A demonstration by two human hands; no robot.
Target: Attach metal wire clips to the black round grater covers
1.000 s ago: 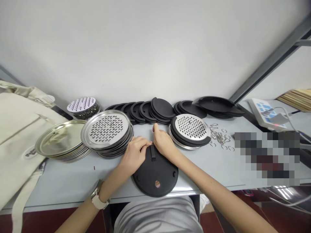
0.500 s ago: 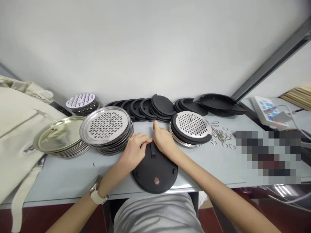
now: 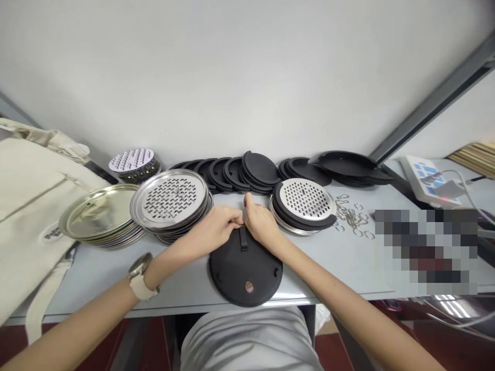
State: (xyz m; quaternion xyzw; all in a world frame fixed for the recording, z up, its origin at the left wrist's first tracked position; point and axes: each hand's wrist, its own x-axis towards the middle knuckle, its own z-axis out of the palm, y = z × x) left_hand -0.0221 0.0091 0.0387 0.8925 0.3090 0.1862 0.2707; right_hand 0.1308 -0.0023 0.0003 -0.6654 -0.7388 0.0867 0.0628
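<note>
A round black plastic disc (image 3: 240,268) lies at the table's front edge, with a short black strap (image 3: 243,241) near its far edge and a small round hole near its near edge. My left hand (image 3: 222,221) has thumb and fingers pinched together just above the strap's far end. Close against it, my right hand (image 3: 259,219) is closed over the disc's far right edge with its thumb raised. Whatever sits between the fingertips is too small and hidden to name. Beyond the right hand, a perforated metal grater plate (image 3: 307,199) tops a stack with a black rim.
Left stand stacks of metal grater plates (image 3: 170,198) and gold-toned round trays (image 3: 100,214). Black plastic discs (image 3: 261,167) lean along the wall. Small metal rings and clips (image 3: 353,217) lie right of the grater plate. A cream bag (image 3: 31,206) is at far left.
My left forearm and wrist have swung outward to the left and its fingers turned inward over the strap's end. My right hand and the black disc have barely moved.
</note>
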